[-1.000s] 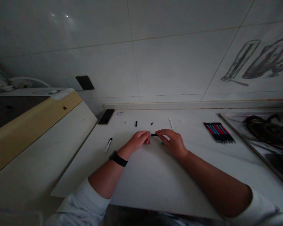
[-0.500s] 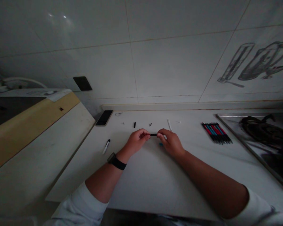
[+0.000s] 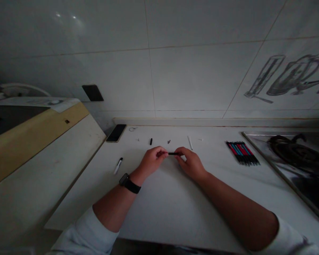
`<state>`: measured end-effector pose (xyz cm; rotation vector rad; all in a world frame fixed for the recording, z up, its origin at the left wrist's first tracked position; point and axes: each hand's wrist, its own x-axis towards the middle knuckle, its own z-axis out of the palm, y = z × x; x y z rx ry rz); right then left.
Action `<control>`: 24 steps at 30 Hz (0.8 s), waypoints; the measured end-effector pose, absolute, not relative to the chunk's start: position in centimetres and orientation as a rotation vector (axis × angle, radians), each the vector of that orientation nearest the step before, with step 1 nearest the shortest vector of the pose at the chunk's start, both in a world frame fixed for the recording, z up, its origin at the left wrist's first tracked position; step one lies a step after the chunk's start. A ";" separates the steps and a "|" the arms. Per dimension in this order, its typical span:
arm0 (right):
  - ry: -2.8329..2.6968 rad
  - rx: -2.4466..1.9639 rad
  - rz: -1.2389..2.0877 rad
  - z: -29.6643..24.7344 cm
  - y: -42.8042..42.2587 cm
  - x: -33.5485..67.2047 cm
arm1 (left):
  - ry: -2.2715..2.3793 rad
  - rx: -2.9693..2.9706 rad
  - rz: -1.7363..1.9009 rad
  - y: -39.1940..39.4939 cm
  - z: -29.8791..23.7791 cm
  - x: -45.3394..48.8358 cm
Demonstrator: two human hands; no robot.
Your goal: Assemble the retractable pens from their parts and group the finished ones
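Note:
My left hand (image 3: 152, 162) and my right hand (image 3: 190, 163) meet over the middle of the white counter (image 3: 175, 198). Both pinch the ends of a short black pen part (image 3: 172, 153) held level between their fingertips. A black watch (image 3: 129, 183) is on my left wrist. Loose pen pieces lie just beyond the hands: a small black cap (image 3: 151, 141), a tiny dark bit (image 3: 169, 141) and a thin white refill (image 3: 190, 142). A white and black pen piece (image 3: 118, 165) lies to the left.
A bundle of red, blue and black pens (image 3: 242, 152) lies to the right. A gas stove (image 3: 295, 156) is set into the counter at far right. A dark phone (image 3: 116, 132) rests near the tiled wall. A lower wood-edged surface (image 3: 42, 152) adjoins on the left.
The hands have kept the black pen part between them and drawn slightly closer together. The small blue piece seen under my right hand earlier is now hidden. The camera has shifted a little.

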<state>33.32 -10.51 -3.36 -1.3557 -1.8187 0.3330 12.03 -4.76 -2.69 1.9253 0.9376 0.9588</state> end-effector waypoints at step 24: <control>-1.981 -1.459 0.376 -2.5 -10.7 33.5 | 0.930 2.161 0.930 -4.8 -2.7 11.8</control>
